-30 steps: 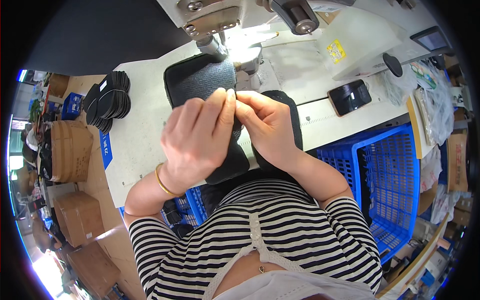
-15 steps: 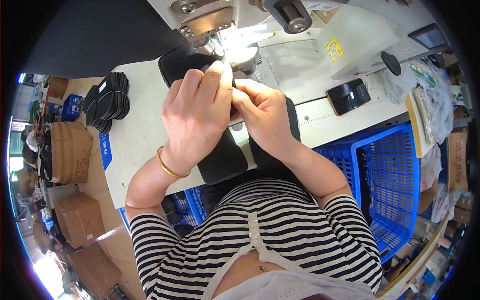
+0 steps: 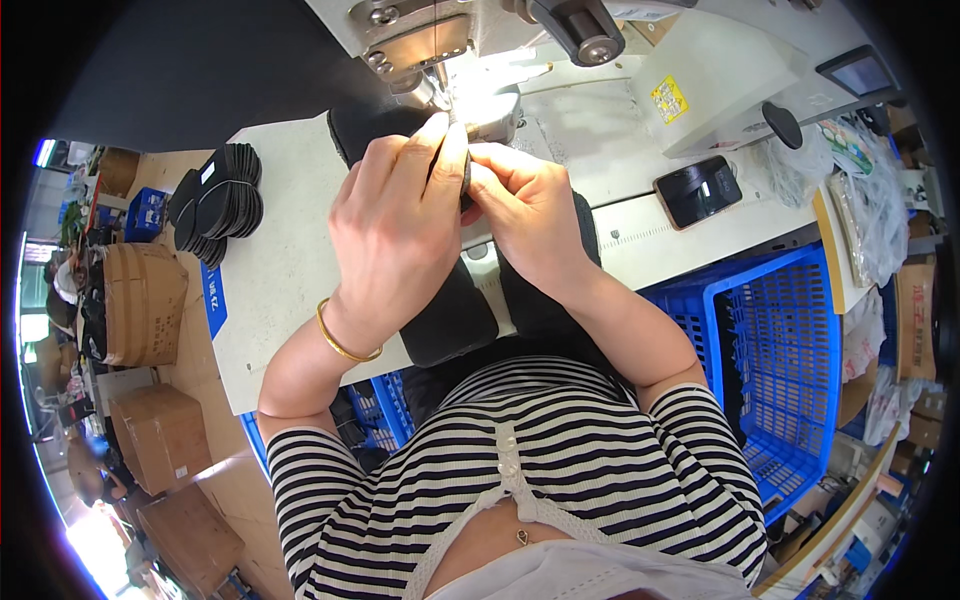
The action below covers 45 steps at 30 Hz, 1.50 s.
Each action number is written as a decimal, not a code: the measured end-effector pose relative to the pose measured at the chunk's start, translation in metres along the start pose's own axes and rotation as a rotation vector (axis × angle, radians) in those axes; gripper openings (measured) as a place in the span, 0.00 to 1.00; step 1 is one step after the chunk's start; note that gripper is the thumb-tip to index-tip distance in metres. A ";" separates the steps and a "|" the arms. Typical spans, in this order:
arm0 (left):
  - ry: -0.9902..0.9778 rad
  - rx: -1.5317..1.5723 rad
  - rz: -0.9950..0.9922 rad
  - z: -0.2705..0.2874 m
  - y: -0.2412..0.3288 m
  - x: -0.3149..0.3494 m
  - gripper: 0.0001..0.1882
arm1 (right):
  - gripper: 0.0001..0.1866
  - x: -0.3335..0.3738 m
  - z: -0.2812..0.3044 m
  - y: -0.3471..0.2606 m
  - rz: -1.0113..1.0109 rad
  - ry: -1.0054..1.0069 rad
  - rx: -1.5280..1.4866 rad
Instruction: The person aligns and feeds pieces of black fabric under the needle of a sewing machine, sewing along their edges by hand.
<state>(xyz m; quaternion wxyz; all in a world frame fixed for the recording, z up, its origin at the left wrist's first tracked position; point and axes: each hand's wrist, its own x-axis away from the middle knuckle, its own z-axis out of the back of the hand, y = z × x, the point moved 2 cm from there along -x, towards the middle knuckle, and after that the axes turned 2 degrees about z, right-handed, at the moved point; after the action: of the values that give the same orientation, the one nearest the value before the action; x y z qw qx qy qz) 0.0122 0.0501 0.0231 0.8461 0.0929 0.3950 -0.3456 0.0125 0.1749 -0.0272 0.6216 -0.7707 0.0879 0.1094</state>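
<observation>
A black padded fabric piece (image 3: 450, 322) lies on the white sewing machine table, part of it hanging toward my lap. Its far end reaches in under the machine head (image 3: 415, 50), close by the lit needle area. With fingers closed, my left hand (image 3: 392, 230) pinches the fabric just in front of the needle. Opposite it, my right hand (image 3: 532, 220) grips the same black fabric between thumb and fingers. The two hands nearly touch, and they hide the pinched edge. Another black padded section (image 3: 545, 305) shows below my right hand.
A tied stack of black shaped pieces (image 3: 228, 195) sits at the table's left. Right of my hands lies a phone (image 3: 697, 192), with plastic bags (image 3: 870, 190) beyond. A blue plastic basket (image 3: 780, 370) stands below the table's right; cardboard boxes (image 3: 145, 300) are at far left.
My hands keep their pinch on the black fabric and have shifted only slightly. The left fingertips have moved a little up toward the needle, with a gap now between two fingers.
</observation>
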 end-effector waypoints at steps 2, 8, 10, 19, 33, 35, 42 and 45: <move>-0.011 0.029 0.012 0.003 0.003 0.003 0.21 | 0.10 0.000 0.001 -0.002 0.006 -0.005 0.008; 0.033 0.080 0.012 0.004 0.006 0.014 0.23 | 0.11 0.000 0.003 0.000 0.011 -0.033 0.004; -0.067 0.146 0.083 0.017 0.012 0.016 0.31 | 0.11 0.002 0.008 0.001 -0.001 -0.051 0.020; -0.027 -0.072 0.187 0.001 -0.014 0.032 0.36 | 0.19 0.015 0.018 0.010 -0.090 -0.076 -0.109; 0.355 1.467 1.421 0.018 -0.023 0.142 0.11 | 0.11 0.042 0.007 0.040 -0.426 -0.324 -0.329; 0.404 1.316 1.401 0.021 -0.012 0.142 0.14 | 0.11 0.045 0.006 0.043 -0.424 -0.331 -0.348; 0.447 1.214 1.311 0.025 -0.001 0.150 0.13 | 0.11 0.050 0.006 0.048 -0.468 -0.330 -0.392; 0.451 1.233 1.252 0.026 -0.001 0.155 0.12 | 0.11 0.050 0.002 0.043 -0.503 -0.291 -0.469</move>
<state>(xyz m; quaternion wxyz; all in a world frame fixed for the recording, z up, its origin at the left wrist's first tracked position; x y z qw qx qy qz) 0.0967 -0.0415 -0.0726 0.5821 0.7926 0.1735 0.0537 0.0486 0.1680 -0.0824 0.4416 -0.8661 -0.2206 0.0788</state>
